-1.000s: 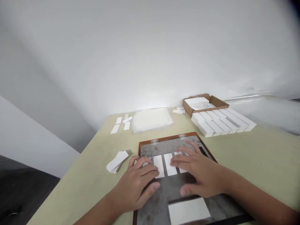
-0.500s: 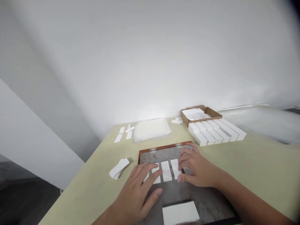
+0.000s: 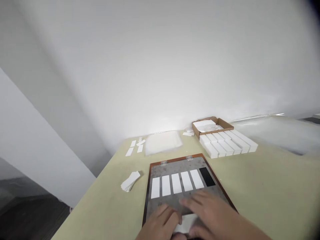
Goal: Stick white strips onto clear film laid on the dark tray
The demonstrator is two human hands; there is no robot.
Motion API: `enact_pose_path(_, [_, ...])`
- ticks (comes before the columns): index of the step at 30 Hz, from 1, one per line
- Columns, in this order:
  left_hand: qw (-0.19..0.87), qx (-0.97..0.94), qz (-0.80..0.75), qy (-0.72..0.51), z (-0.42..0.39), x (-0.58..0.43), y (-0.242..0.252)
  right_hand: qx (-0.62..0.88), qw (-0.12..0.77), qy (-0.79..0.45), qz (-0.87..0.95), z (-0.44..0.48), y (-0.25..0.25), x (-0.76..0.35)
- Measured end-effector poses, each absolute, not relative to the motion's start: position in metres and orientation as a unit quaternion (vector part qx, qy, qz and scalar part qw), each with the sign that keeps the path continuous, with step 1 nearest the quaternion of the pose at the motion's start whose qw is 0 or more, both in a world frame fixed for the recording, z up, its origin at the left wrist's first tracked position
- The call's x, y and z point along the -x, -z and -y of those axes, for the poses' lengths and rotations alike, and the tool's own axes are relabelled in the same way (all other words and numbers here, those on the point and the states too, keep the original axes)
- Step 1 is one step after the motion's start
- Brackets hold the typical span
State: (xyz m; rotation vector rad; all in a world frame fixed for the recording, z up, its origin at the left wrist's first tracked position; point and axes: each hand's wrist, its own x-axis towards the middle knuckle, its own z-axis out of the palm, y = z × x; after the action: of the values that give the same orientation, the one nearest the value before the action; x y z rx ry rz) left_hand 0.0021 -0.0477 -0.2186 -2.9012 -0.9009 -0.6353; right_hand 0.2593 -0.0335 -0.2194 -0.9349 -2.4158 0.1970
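A grey metal template plate (image 3: 175, 200) in a brown hinged frame lies on the pale green table (image 3: 262, 186). Its upper row of slots shows several white strips (image 3: 176, 183) and one dark empty slot (image 3: 207, 176) at the right end. Both hands rest at the plate's near end over a larger white sheet (image 3: 185, 224). My left hand (image 3: 162, 225) lies with fingers curled loosely on the plate, touching the sheet's left side. My right hand (image 3: 212, 216) lies flat with fingers spread across the sheet.
A small pile of white strips (image 3: 130, 181) lies left of the plate. Further back are loose strips (image 3: 135, 146), a translucent bag (image 3: 163, 141), a cardboard box (image 3: 212, 126) of white pieces and rows of stacked white strips (image 3: 226, 141). A white wall stands behind.
Both hands have drawn back from the upper slot row to the plate's near end, uncovering the white strips. The view has tilted upward.
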Motion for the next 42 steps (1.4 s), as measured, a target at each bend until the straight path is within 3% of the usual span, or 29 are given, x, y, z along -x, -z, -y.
enact_pose_path(4, [0.038,0.927,0.296,0.228,0.053,-0.003,0.227,0.295,0.329,0.039,0.896,0.056,0.265,-0.244])
enact_pose_path(17, [0.053,0.927,0.303,0.214,0.058,-0.011,0.227,0.338,0.465,0.100,0.812,0.059,0.283,-0.219])
enact_pose_path(21, [-0.004,0.923,0.342,0.179,0.060,-0.015,0.184,0.343,0.423,0.054,0.837,0.058,0.238,-0.233])
enact_pose_path(23, [-0.042,0.911,0.379,0.155,0.057,-0.018,0.152,0.370,0.307,-0.042,0.876,0.054,0.196,-0.243])
enact_pose_path(27, [-0.099,0.893,0.426,0.106,0.027,-0.022,0.079,0.430,0.192,-0.161,0.867,0.023,0.105,-0.256])
enact_pose_path(34, [-0.102,0.891,0.438,0.059,-0.099,-0.027,-0.030,0.419,0.111,-0.138,0.891,-0.102,-0.004,-0.250])
enact_pose_path(38, [0.050,0.868,0.427,0.247,-0.113,-0.007,-0.026,0.471,0.148,-0.060,0.868,-0.157,-0.016,-0.245])
enact_pose_path(42, [0.154,0.890,0.277,0.329,-0.065,0.043,0.056,0.526,0.227,0.039,0.819,-0.179,0.019,-0.236])
